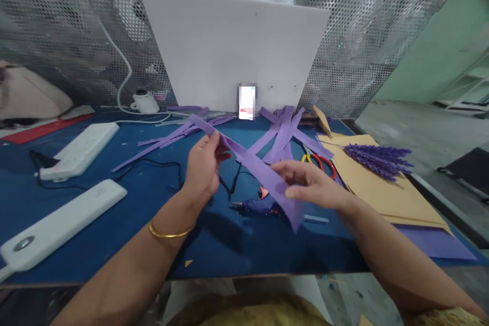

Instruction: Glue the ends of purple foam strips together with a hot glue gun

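Observation:
A long purple paper strip [252,163] is stretched in the air between both hands, widening toward its lower right end. My left hand [204,165] is closed on its upper part, thumb on top, with a narrow end sticking out past the fingers. Fingers and thumb of my right hand [305,183] pinch its wider part. Beneath the strip, a dark blue glue gun [255,207] lies on the blue table, partly covered by it, with a pale glue stick [316,219] to its right. Scissors [321,161] with red and yellow handles lie behind my right hand.
More purple strips [280,137] lie at the back, and narrower ones [171,137] to the left. At right are brown paper sheets [382,188] under a lavender bunch [376,160]. White power strips [86,150] and cables occupy the left. A lit phone [246,103] leans on a white board [237,46].

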A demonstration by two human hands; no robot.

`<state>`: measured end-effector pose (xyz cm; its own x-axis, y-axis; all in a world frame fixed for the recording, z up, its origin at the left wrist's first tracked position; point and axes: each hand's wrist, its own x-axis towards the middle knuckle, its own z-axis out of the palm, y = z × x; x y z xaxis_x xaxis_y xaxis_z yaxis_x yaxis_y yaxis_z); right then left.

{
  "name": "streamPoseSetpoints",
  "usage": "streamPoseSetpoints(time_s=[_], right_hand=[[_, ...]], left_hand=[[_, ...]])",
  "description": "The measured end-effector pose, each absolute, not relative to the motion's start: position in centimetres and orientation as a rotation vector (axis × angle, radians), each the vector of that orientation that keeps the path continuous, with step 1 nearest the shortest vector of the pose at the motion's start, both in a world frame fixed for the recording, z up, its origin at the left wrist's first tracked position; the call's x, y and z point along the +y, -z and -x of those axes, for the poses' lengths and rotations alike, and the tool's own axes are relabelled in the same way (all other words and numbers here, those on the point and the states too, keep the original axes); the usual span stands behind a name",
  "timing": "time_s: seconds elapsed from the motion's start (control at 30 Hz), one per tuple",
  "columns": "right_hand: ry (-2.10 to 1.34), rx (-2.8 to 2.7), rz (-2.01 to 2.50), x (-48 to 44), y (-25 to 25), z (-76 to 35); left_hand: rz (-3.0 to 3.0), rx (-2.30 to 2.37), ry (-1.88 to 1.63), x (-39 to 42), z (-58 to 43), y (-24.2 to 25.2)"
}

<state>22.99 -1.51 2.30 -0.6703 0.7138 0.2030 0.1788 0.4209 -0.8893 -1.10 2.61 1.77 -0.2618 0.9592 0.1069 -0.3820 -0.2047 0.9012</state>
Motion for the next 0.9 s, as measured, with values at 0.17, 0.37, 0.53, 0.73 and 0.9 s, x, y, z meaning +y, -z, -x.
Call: streamPoseSetpoints(time_s=[0.17, 0.37, 0.53, 0.73, 0.9], right_hand=[[-1.245, -2.499, 0.587, -1.2, -2.4, -23.0], [0.026, -2.852, 0.769, 0.7, 0.3, -22.4], [0.101, -2.962, 0.648, 0.2, 1.1, -21.7], [0.065, -2.942, 0.771, -0.1, 0.8, -21.4], [-0.454, -2.689, 0.774, 0.6, 0.0, -22.6]], left_hand=[[-0.823, 1.051, -1.689, 3.5, 3.3, -3.4], [-0.864, 1.177, -1.568, 3.0, 2.9, -4.1], [-0.88, 1.219, -1.485, 2.5, 1.8, -3.6], [-0.908, 1.205, -1.518, 2.7, 1.9, -3.1], [-0.89, 1.255, -1.56, 2.8, 2.3, -3.1]])
